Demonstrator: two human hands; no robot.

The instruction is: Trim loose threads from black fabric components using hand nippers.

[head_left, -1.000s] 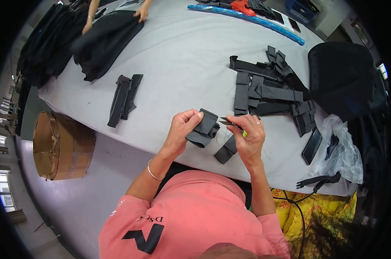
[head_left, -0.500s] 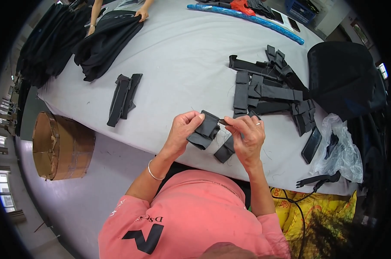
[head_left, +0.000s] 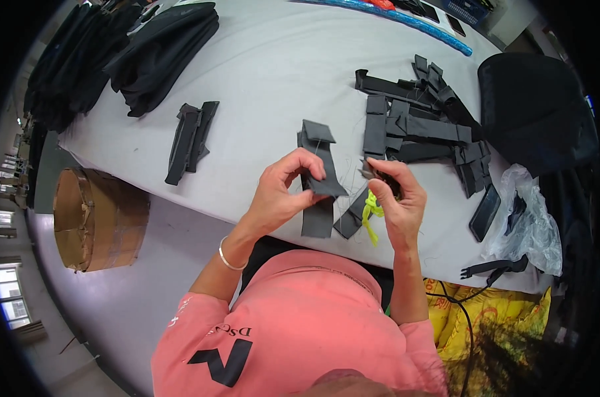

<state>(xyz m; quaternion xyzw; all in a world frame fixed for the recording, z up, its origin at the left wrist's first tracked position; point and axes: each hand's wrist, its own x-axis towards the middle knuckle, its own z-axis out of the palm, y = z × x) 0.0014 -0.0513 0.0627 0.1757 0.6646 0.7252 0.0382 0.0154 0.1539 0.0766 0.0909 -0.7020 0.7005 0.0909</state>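
A dark grey fabric strip (head_left: 318, 220) with folded, stitched ends is pinched between the thumb and fingers of my left hand (head_left: 276, 192). It stands out over the near edge of the table. Beside it, my right hand (head_left: 406, 205) is closed around small thread snips (head_left: 368, 171), their tips showing past my fingers. A neon yellow-green cord (head_left: 372, 213) dangles from the snips. Under that cord another dark strip (head_left: 350, 218) lies on the cloth. Loose threads are scattered around my right hand.
To the right lies a pile of similar strips (head_left: 419, 129), near a phone (head_left: 485, 213), a clear plastic bag (head_left: 528, 225) and a black buckle strap (head_left: 495, 268). A few strips (head_left: 192, 139) rest at left, before black garments (head_left: 164, 56). A cardboard drum (head_left: 118, 221) stands on the floor.
The strip, bunched between both hands before, now hangs longer from my left hand. My right hand has drawn away rightward, revealing the snips and cord. Another person's hands have left the black garment.
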